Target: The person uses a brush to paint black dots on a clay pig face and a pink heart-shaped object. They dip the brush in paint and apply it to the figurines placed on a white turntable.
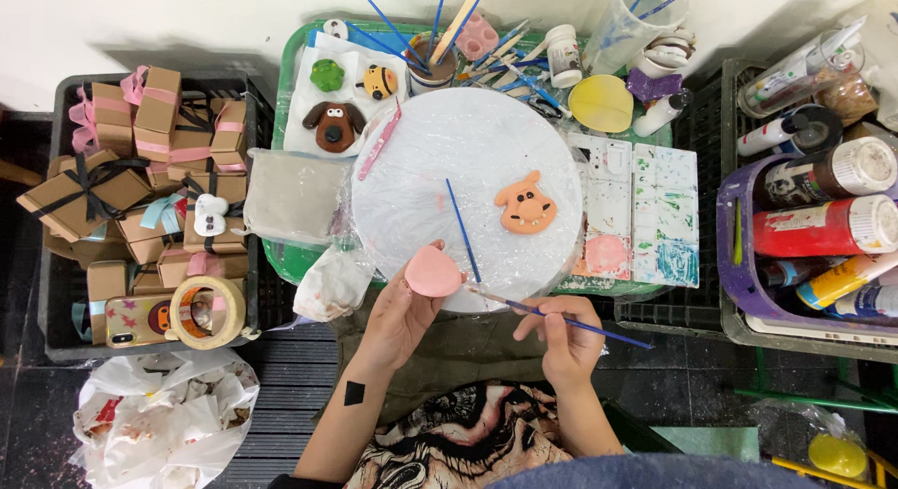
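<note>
Two hands work together: the left hand [398,316] pinches a pink clay piece [433,271] up off the plastic-wrapped round surface [440,152], steadying it, while the right hand [566,335] closes around a blue-handled paintbrush [552,316], its tip apparently touching the clay's right edge.

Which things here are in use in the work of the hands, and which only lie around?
In use:
left hand holds pink clay piece
right hand holds blue brush

Lying around:
orange clay face
gift boxes
tape roll
paint bottles
palette
</note>
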